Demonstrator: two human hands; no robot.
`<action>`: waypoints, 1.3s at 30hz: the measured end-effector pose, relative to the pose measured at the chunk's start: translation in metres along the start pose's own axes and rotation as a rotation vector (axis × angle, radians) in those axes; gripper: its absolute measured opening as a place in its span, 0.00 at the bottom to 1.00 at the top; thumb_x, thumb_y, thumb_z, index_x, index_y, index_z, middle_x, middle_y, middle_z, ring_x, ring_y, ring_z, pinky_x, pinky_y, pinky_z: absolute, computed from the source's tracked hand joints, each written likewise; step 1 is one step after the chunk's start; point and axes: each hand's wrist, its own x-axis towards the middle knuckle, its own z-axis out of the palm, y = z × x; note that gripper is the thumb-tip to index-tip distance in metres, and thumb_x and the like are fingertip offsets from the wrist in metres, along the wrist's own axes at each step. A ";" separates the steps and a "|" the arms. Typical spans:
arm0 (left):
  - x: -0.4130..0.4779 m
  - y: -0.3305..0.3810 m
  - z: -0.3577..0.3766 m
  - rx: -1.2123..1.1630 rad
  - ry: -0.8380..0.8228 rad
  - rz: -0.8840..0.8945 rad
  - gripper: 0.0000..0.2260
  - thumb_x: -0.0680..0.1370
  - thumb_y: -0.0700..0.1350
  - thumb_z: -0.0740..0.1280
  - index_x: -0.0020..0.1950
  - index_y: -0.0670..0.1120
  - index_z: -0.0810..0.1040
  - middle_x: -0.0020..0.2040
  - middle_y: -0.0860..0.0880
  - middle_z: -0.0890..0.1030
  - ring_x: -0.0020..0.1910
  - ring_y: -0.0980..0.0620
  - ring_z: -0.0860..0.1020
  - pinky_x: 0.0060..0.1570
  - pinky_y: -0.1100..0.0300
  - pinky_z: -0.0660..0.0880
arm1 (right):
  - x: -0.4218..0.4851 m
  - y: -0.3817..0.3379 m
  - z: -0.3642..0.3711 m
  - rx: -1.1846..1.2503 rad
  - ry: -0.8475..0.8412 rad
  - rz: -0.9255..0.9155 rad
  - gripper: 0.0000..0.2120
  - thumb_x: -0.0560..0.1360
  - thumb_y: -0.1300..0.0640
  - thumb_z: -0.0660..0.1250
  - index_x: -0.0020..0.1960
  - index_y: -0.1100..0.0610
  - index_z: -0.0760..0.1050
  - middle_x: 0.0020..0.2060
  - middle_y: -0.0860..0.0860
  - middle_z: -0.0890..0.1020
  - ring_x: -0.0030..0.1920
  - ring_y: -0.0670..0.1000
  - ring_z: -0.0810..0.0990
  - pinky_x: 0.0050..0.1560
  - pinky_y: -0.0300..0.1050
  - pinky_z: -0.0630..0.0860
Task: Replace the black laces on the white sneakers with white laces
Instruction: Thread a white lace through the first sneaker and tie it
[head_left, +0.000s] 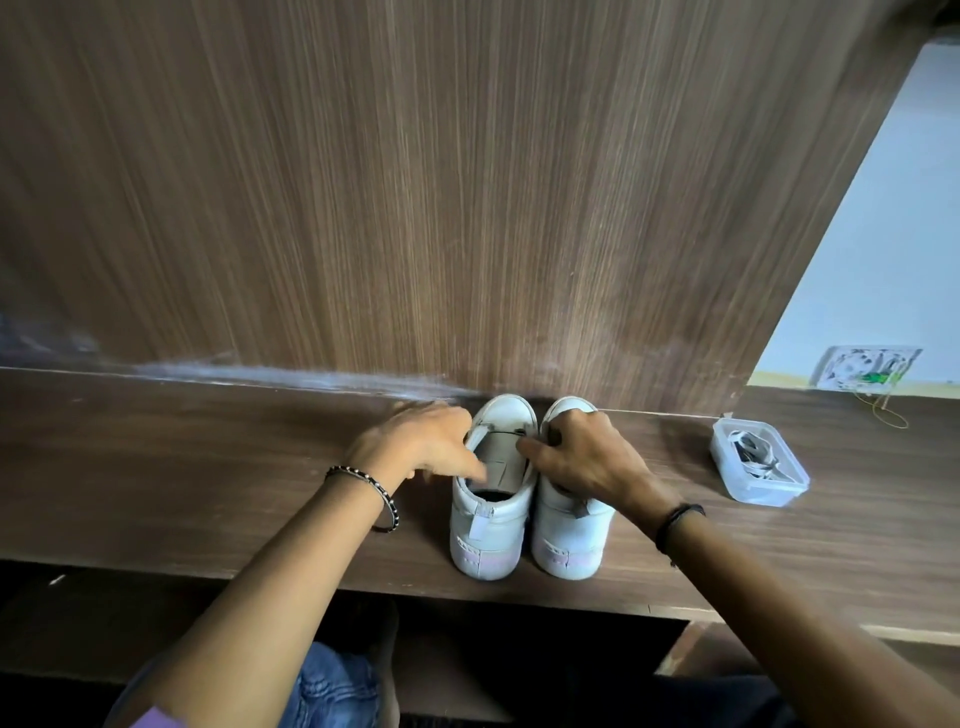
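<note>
Two white sneakers stand side by side on the wooden shelf, heels toward me: the left sneaker (491, 512) and the right sneaker (569, 535). A thin black lace (503, 431) runs across the left sneaker near its toe. My left hand (415, 441) is at that shoe's left edge, fingers curled at the lace end. My right hand (576, 457) lies over the right sneaker, its thumb and fingers pinching the lace's other end. The white laces (753, 449) lie in a clear plastic box.
The clear plastic box (756, 491) sits on the shelf (208, 467) to the right of the shoes. A wooden panel (415, 182) rises right behind the toes. A wall socket with loose wires (867, 371) is at the far right.
</note>
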 end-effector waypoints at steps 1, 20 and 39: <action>0.002 -0.001 0.002 -0.010 -0.048 -0.006 0.20 0.72 0.57 0.73 0.52 0.44 0.75 0.44 0.49 0.81 0.39 0.51 0.81 0.35 0.56 0.79 | 0.001 0.001 0.000 0.003 -0.004 -0.004 0.19 0.77 0.43 0.67 0.38 0.58 0.71 0.45 0.59 0.81 0.45 0.59 0.79 0.40 0.46 0.70; 0.014 0.010 0.003 0.257 0.428 0.232 0.09 0.80 0.48 0.60 0.48 0.45 0.77 0.42 0.47 0.76 0.50 0.40 0.80 0.41 0.55 0.64 | -0.005 0.006 -0.001 -0.093 0.008 -0.103 0.20 0.85 0.45 0.53 0.45 0.58 0.73 0.40 0.55 0.74 0.43 0.63 0.74 0.44 0.52 0.73; 0.052 0.104 0.012 -0.228 0.421 0.398 0.07 0.78 0.44 0.63 0.55 0.48 0.75 0.49 0.49 0.79 0.51 0.43 0.78 0.51 0.48 0.77 | 0.008 0.077 -0.051 0.047 0.430 -0.141 0.17 0.77 0.41 0.66 0.38 0.52 0.78 0.28 0.45 0.76 0.35 0.56 0.76 0.35 0.46 0.70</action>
